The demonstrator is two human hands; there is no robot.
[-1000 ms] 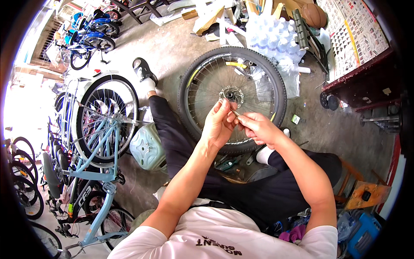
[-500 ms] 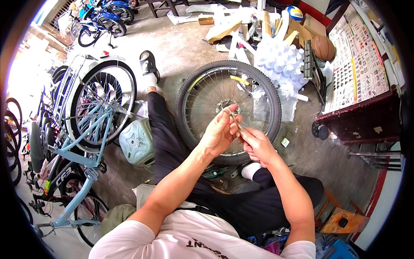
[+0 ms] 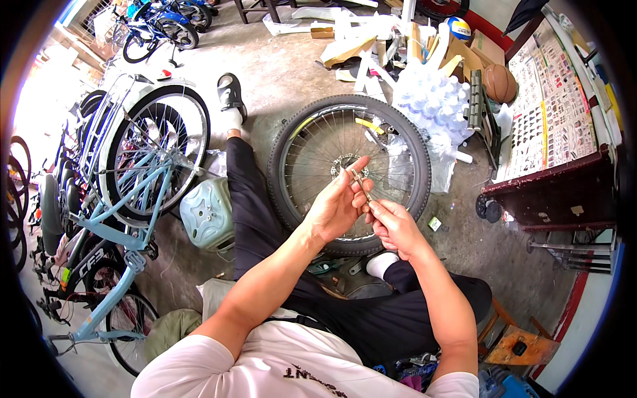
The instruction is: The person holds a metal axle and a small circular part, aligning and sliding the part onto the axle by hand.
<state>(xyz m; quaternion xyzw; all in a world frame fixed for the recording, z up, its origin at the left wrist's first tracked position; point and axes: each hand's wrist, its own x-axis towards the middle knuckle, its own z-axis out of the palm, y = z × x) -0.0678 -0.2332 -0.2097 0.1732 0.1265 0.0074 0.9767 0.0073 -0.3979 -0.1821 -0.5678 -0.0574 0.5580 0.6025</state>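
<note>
Pinching the metal rod in our right hand, tip toward 11 o'clock; left hand touches it, grasp unclear. Over the wheel, we should brace wrists.

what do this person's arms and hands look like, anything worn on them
The left hand and right hand are bare, without gloves. Both forearms are uncovered, with no watch or bracelet visible. The upper arms go into short white sleeves of a white T-shirt with dark chest lettering.
</note>
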